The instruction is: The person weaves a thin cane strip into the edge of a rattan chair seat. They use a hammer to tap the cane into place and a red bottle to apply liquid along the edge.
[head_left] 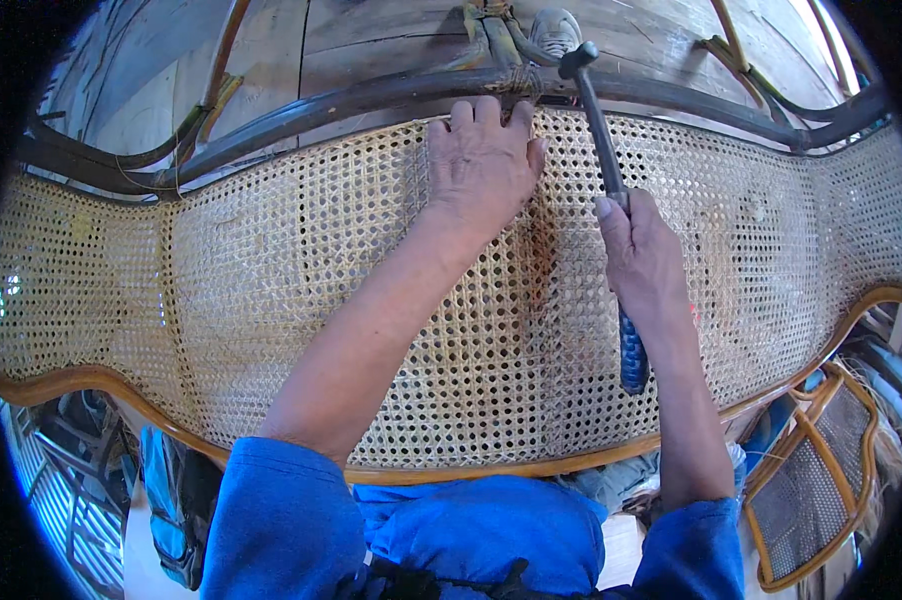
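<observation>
A wide panel of woven cane webbing (391,370) stretches before me in a curved wooden frame. On its far edge rests my left hand (479,160), fingers spread and bent over the edge beside the dark rail (371,97); the fingertips are partly hidden. My right hand (649,250) is wrapped round a hammer (598,130), gripping the shaft above its blue-black handle end. The hammer head (578,62) is raised near the far rail, apart from my left hand. A brown stain (539,250) runs down the cane between my hands.
Curved wooden legs (221,60) rise beyond the rail, and a shoe (555,32) shows on the plank floor. The near wooden edge (491,472) lies by my body. A smaller cane-and-wood piece (811,480) stands at the lower right, a blue-black bag (171,510) at the lower left.
</observation>
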### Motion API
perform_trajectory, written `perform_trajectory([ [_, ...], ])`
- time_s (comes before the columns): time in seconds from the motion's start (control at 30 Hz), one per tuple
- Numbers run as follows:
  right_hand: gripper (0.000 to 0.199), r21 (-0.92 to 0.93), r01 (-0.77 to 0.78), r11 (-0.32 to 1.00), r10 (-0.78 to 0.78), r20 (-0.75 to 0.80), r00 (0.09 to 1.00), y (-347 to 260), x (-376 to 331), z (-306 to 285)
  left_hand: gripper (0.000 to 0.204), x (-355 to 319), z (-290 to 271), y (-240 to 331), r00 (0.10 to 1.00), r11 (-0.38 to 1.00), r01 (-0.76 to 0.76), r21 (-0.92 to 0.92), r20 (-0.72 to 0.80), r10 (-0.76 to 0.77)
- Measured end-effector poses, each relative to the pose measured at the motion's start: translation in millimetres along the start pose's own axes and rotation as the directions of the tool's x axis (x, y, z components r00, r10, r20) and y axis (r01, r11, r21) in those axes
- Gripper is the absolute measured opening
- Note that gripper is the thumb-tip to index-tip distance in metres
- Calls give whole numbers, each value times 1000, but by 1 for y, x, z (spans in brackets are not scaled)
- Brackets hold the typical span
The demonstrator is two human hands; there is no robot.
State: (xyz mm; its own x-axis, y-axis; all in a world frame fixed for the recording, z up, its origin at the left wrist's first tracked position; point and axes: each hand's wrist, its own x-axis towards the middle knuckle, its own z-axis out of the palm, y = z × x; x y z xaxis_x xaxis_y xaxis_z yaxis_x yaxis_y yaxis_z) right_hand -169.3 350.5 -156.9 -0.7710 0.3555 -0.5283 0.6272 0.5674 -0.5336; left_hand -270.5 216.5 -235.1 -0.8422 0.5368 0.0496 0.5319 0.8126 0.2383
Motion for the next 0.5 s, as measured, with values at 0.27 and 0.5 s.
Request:
perform_trajectory([
  [0.27, 36, 67, -35, 997, 36, -15, 999, 1, -4, -4, 40, 4, -1, 1, 999, 1000, -11, 24, 47, 10],
  [0.5, 35, -84, 0, 996, 1, 6, 1000, 6, -1, -3, 40, 5, -1, 2, 999, 1000, -5, 7, 51, 5],
])
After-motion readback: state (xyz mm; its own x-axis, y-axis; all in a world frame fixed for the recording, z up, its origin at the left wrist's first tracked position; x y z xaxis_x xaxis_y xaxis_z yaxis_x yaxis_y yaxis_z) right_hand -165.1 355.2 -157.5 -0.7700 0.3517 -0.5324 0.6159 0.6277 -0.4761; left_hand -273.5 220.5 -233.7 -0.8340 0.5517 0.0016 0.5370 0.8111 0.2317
